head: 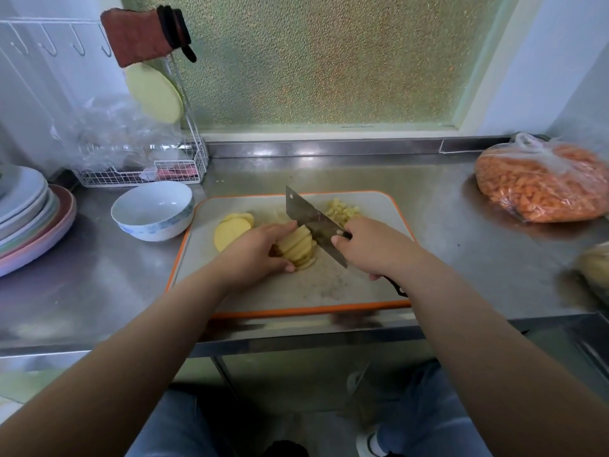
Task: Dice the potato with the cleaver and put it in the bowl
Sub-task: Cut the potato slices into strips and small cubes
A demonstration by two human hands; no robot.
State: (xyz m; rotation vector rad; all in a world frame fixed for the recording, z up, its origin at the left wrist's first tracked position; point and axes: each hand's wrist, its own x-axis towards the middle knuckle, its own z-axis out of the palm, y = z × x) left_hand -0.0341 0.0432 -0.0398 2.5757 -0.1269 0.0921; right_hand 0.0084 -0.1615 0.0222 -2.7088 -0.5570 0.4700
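Potato slices point(297, 247) under left hand point(256, 250)

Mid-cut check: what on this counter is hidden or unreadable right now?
- Head view: cleaver handle, mostly covered by the right hand.
- Left hand fingertips, tucked behind the potato slices.
- Yellowish object, cut off by the right edge, blurred.
- Wire rack contents, veiled by plastic.

Left hand point(255, 250) steadies potato slices point(298, 247); right hand point(372, 247) grips cleaver point(313, 221)
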